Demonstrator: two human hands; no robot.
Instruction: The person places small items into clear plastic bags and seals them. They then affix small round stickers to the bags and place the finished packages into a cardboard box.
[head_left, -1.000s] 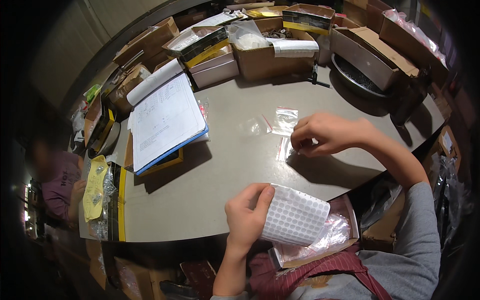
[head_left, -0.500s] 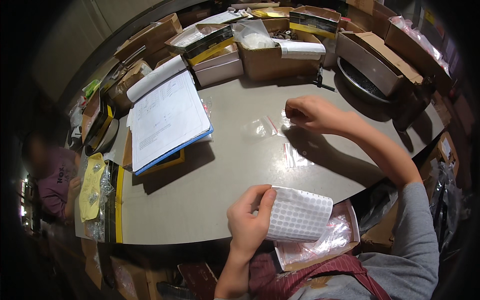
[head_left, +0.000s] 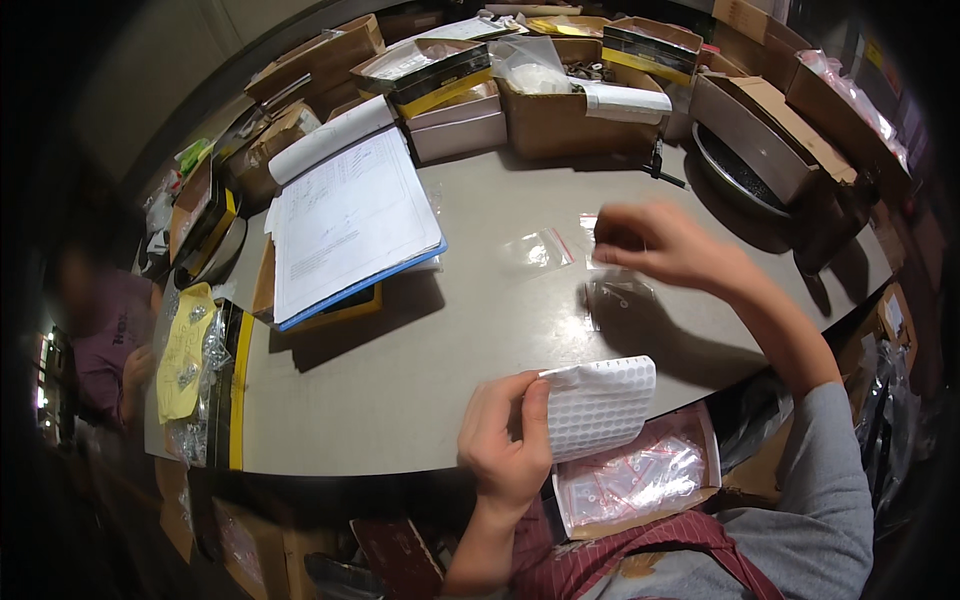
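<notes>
- Two bare hands work over a grey table (head_left: 420, 400), and places here are told from its near edge.
- The left hand (head_left: 508, 440) sits just at that edge, thumb and fingers pinched on the corner of a white sticker sheet (head_left: 600, 405) covered in small dots, which curls out to the right.
- Just below the edge, near the lap, lies a shallow cardboard tray (head_left: 640, 478) of small clear zip bags.
- The right hand (head_left: 665, 245) hovers well back from the edge, blurred; whether its bent fingers grip anything I cannot tell.
- Under it rests a small clear bag (head_left: 618, 298); another bag (head_left: 540, 248) lies just left.
- Farther left sits an open paper binder (head_left: 350, 220).
</notes>
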